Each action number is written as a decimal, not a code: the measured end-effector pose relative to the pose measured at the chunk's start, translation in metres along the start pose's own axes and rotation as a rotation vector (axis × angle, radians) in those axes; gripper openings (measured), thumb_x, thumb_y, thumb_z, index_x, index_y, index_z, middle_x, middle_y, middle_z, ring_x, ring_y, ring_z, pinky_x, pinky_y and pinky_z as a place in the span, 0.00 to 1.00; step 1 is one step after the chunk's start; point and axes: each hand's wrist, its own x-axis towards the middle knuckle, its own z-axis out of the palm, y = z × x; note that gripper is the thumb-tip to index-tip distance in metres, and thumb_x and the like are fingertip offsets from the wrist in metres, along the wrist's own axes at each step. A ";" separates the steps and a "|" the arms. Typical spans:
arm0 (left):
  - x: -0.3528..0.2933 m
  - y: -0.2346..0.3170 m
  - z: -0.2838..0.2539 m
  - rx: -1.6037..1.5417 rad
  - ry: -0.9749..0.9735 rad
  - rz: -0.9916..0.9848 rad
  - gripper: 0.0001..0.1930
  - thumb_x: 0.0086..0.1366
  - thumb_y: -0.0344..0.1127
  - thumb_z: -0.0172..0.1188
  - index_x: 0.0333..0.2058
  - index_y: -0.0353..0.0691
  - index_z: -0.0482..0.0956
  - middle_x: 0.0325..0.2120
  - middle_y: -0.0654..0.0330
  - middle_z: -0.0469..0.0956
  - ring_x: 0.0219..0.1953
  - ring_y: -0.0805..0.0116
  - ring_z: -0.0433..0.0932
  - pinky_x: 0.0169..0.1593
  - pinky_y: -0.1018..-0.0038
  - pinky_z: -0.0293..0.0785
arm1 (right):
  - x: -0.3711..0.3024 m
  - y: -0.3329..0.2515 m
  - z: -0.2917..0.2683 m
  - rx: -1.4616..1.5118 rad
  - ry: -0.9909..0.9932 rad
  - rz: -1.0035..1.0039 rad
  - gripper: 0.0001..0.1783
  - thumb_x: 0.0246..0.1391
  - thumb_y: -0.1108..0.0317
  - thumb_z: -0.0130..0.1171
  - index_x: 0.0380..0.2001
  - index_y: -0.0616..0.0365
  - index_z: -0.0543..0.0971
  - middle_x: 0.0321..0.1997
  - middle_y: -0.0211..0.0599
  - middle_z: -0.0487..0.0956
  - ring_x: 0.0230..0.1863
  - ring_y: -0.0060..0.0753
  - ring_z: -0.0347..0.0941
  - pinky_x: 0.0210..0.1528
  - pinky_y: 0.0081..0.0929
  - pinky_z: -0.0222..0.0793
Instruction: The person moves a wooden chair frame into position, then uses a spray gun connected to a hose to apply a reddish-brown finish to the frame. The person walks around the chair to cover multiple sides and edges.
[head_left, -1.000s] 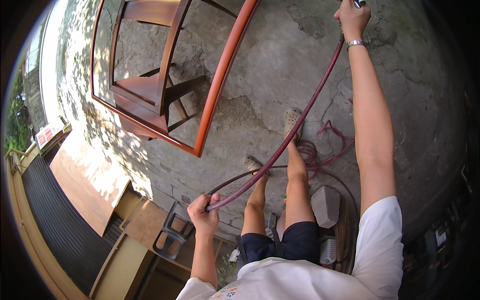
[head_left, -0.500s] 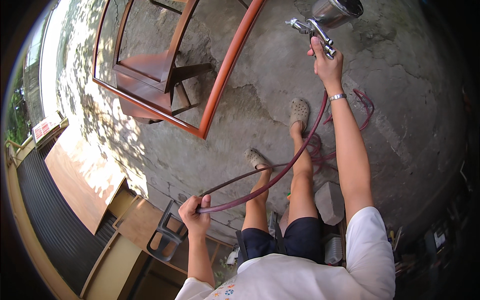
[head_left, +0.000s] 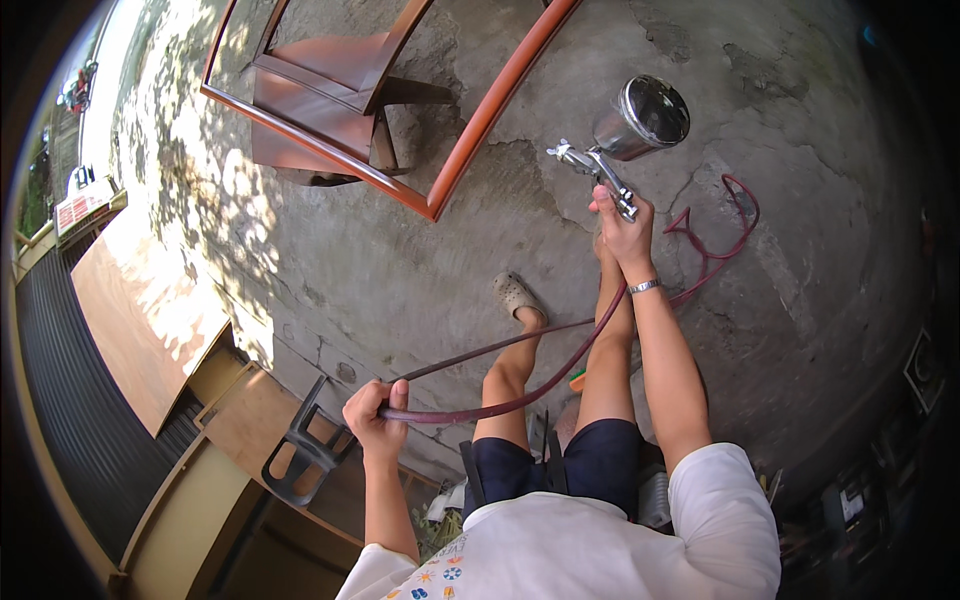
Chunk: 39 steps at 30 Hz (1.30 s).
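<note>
My right hand (head_left: 630, 236) is closed round the handle of a metal spray gun (head_left: 606, 180), whose silver cup (head_left: 625, 128) sticks out up and to the right. The nozzle points left, apart from the frame. Down at the left, my left hand (head_left: 377, 415) grips a dark red air hose (head_left: 520, 400); one length curves from it to my right wrist, another runs across behind my legs. Ahead on the left stands a glossy reddish-brown wooden frame (head_left: 478, 135), with a brown curved panel (head_left: 300, 130) on dark wooden legs seen through it.
Loose hose coils (head_left: 745, 225) lie on the cracked concrete floor (head_left: 540, 240) at right. At left are a plywood sheet (head_left: 150, 320), a corrugated dark panel (head_left: 75, 400), a black plastic stool (head_left: 300, 450) and a wooden cabinet (head_left: 190, 500). My shod foot (head_left: 518, 295) stands in the middle.
My right hand has come nearer with the spray gun, down and slightly left in view. My left hand, still on the hose, has shifted a little left. The frame sits higher in view.
</note>
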 end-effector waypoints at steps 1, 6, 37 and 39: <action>-0.003 -0.005 -0.002 -0.010 0.002 0.013 0.17 0.59 0.28 0.69 0.18 0.35 0.69 0.12 0.61 0.61 0.15 0.70 0.58 0.21 0.73 0.51 | -0.011 0.000 0.006 -0.010 -0.031 0.003 0.24 0.62 0.49 0.61 0.28 0.64 0.80 0.19 0.37 0.79 0.23 0.29 0.79 0.26 0.28 0.69; -0.015 -0.018 -0.012 -0.019 0.029 0.035 0.17 0.58 0.27 0.69 0.18 0.35 0.69 0.12 0.61 0.62 0.14 0.69 0.58 0.20 0.72 0.52 | -0.066 -0.003 0.035 0.052 -0.136 -0.011 0.22 0.62 0.52 0.61 0.26 0.62 0.78 0.19 0.36 0.76 0.21 0.26 0.74 0.25 0.30 0.65; 0.061 0.086 0.063 -0.067 -0.027 0.040 0.18 0.53 0.26 0.72 0.17 0.37 0.68 0.12 0.59 0.65 0.13 0.63 0.63 0.19 0.71 0.56 | 0.228 -0.039 -0.105 -0.162 0.094 0.013 0.25 0.61 0.46 0.63 0.30 0.61 0.84 0.18 0.32 0.80 0.13 0.21 0.72 0.16 0.24 0.63; 0.073 0.102 0.077 -0.088 -0.039 0.036 0.18 0.53 0.26 0.72 0.17 0.37 0.68 0.12 0.59 0.65 0.13 0.63 0.64 0.19 0.70 0.57 | 0.268 -0.046 -0.123 -0.143 0.161 -0.008 0.24 0.60 0.47 0.63 0.30 0.61 0.85 0.19 0.31 0.80 0.11 0.19 0.70 0.13 0.23 0.60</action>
